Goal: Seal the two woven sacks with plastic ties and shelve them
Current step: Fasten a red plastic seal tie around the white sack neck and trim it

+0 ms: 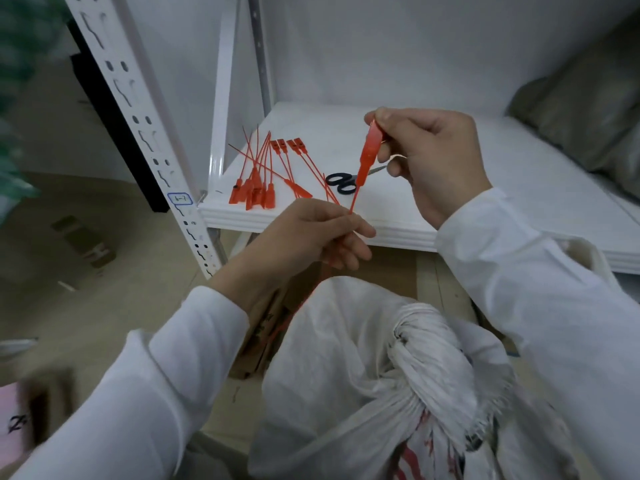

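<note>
A white woven sack (332,358) sits low in front of me, its mouth twisted into a bunched neck (429,348). Above it I hold one red plastic tie (365,159) stretched between both hands. My right hand (429,161) pinches the tie's flat tag end. My left hand (311,233) grips its thin tail, which trails down toward the sack. A pile of several more red ties (263,174) lies on the white shelf (485,188). A second sack is not clearly visible.
Black-handled scissors (341,183) lie on the shelf behind the held tie. A grey-green bag (585,112) rests at the shelf's back right. A perforated white upright (145,133) stands to the left. Flattened cardboard (263,327) lies on the floor beside the sack.
</note>
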`<state>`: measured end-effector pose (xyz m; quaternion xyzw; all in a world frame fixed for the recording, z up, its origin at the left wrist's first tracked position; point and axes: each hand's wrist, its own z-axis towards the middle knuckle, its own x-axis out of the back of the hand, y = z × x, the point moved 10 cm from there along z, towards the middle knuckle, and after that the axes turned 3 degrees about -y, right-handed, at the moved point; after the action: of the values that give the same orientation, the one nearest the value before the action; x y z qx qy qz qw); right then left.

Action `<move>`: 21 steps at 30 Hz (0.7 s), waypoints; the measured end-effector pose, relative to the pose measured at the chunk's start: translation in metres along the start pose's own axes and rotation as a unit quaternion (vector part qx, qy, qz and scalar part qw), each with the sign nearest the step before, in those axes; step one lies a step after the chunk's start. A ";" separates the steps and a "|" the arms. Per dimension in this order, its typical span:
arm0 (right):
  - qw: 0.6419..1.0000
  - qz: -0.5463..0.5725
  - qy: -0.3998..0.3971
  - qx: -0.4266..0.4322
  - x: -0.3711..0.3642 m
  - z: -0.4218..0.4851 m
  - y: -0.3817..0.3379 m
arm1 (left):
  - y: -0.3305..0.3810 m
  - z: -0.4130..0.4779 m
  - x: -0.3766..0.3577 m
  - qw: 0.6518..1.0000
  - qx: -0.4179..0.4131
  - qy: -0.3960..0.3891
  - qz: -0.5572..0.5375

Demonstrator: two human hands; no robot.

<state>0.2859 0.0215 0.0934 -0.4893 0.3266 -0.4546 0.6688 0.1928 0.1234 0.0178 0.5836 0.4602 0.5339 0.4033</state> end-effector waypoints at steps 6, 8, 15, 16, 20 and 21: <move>0.997 0.008 -0.022 -0.072 -0.011 -0.003 0.023 | -0.007 0.001 0.017 0.998 -0.024 0.033 -0.042; 0.992 -0.029 -0.065 -0.100 -0.016 -0.009 0.037 | -0.009 0.003 0.020 0.997 -0.025 0.034 -0.058; 0.981 -0.086 -0.120 -0.124 -0.030 -0.022 0.061 | -0.014 0.012 0.019 0.998 -0.002 0.035 -0.054; 0.981 -0.095 -0.118 -0.122 -0.031 -0.021 0.061 | -0.016 0.014 0.019 0.998 0.004 0.034 -0.055; 0.985 -0.112 -0.052 -0.124 -0.025 -0.002 0.069 | -0.032 0.020 0.020 0.997 0.059 0.015 -0.039; 0.984 -0.119 -0.026 -0.127 -0.022 0.007 0.072 | -0.039 0.021 0.023 0.997 0.080 0.013 -0.017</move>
<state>0.3045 0.0524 0.0269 -0.6176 0.3035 -0.4729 0.5503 0.2098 0.1561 -0.0158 0.5994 0.5165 0.4958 0.3581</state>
